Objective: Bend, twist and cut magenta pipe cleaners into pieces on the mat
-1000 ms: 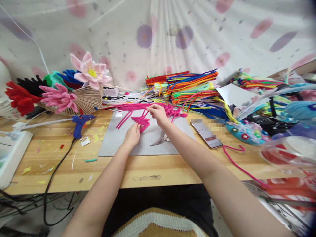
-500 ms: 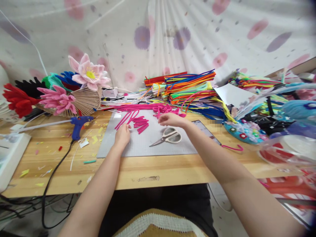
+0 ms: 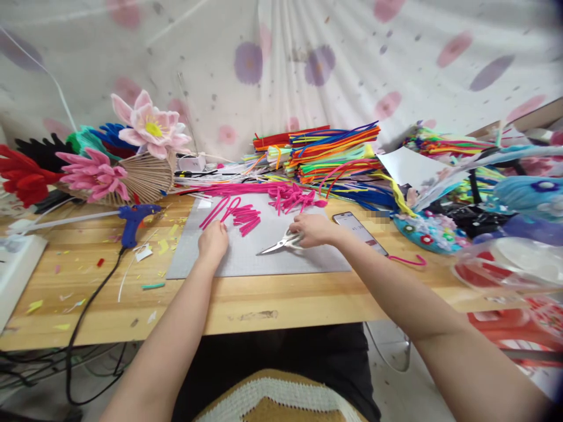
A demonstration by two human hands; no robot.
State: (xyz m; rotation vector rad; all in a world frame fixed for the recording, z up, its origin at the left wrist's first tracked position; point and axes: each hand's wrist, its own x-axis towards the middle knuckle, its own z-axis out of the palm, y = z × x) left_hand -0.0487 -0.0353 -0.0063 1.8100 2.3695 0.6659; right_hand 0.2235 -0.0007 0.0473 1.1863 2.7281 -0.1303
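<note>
My right hand (image 3: 313,229) lies over the handles of the scissors (image 3: 277,244) on the grey cutting mat (image 3: 246,258), fingers closed around them; the blades point left. My left hand (image 3: 213,243) rests on the mat with fingers curled, just below a small pile of short pink pipe-cleaner pieces (image 3: 245,216). Whether it pinches one of the pieces is hidden. More pink pipe cleaners (image 3: 294,196) lie at the mat's far edge.
A blue glue gun (image 3: 132,218) with a black cable lies left of the mat. Pipe-cleaner flowers (image 3: 147,126) stand at the back left. A stack of coloured pipe cleaners (image 3: 329,152) sits behind. A phone (image 3: 358,231) lies right of the mat, with craft clutter beyond.
My right hand let go of the pink pieces, moved down and right, and came onto the scissors. My left hand slid left off the pile and settled on the mat.
</note>
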